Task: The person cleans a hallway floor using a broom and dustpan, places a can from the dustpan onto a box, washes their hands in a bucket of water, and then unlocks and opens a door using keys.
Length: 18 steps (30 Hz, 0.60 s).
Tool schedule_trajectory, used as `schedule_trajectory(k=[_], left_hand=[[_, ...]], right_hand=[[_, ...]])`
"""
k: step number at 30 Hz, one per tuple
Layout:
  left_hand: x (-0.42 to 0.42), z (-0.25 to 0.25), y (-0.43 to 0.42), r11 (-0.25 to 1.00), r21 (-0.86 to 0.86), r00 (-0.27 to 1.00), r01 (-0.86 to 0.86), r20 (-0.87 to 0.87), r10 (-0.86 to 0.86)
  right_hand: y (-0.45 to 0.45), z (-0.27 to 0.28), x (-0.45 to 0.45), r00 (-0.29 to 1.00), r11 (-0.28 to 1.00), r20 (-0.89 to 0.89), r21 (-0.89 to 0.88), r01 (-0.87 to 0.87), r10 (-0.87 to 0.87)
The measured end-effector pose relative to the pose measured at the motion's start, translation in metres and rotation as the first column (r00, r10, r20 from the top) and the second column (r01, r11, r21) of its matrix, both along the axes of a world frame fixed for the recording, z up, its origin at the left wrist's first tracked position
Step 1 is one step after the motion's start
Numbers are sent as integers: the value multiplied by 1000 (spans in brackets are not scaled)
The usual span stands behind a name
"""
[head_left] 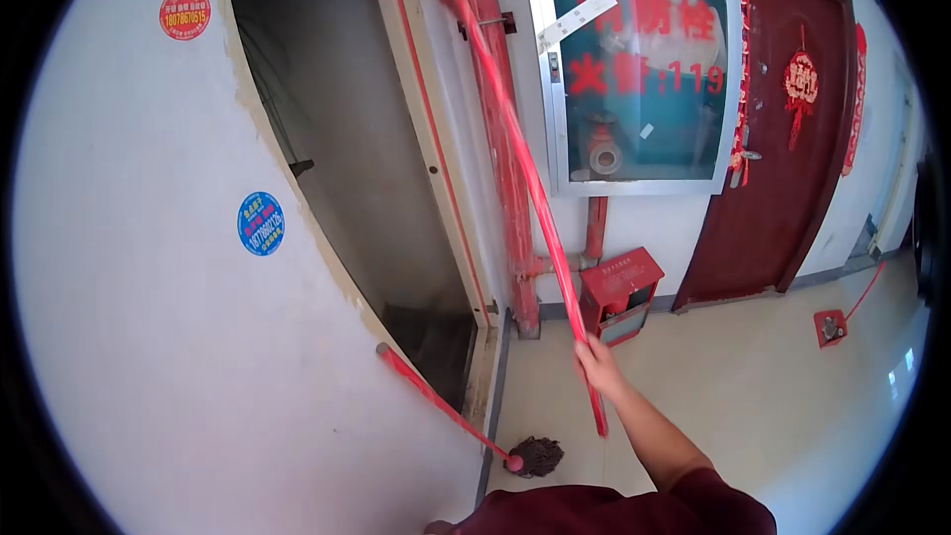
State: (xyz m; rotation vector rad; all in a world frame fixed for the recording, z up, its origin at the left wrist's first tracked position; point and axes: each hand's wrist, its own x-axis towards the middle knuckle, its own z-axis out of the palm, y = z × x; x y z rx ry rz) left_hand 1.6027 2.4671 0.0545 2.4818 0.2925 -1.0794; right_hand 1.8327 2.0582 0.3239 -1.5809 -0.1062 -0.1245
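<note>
A person's right hand (597,367), its grip closed around a long, glossy red pole (540,198) near the lower end, held it slanting up to the left of a silver-framed glass cabinet (644,89), as a red-handled mop with a dark, stringy head (535,458) leaned by a white wall (149,337)

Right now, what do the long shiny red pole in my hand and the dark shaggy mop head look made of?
The red pole has a glossy, plastic-looking surface with bright streaks; its core could be wood or metal. The mop head looks like matte fabric strands, judging by its ragged, tangled edge.
</note>
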Motion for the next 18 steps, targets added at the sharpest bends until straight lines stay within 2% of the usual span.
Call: schedule_trajectory(k=[1,3,6,10,12,15,18], left_hand=[[-2,0,-1,1000,-4,1000,-14,3,14],[-4,1,-4,1000,-6,1000,-29,7,29],[-10,4,-3,999,-2,999,-49,-4,49],[-22,-1,-1,998,-5,998,-67,-4,67],[-32,-3,0,999,-7,998,-54,-14,54],[-49,-8,6,1000,7,1000,2,-19,-2],[-61,-20,8,995,20,995,99,-23,-98]], right_hand=[[8,12,22,999,999,46,45,27,-29],[18,35,52,1000,992,-19,128,0,3],[32,40,87,994,974,-106,228,-13,38],[44,11,112,981,982,-178,184,-43,76],[49,-12,112,965,991,-264,132,26,10],[48,-64,104,961,998,-274,46,50,-35],[47,-107,76,937,995,-345,58,80,-55]])
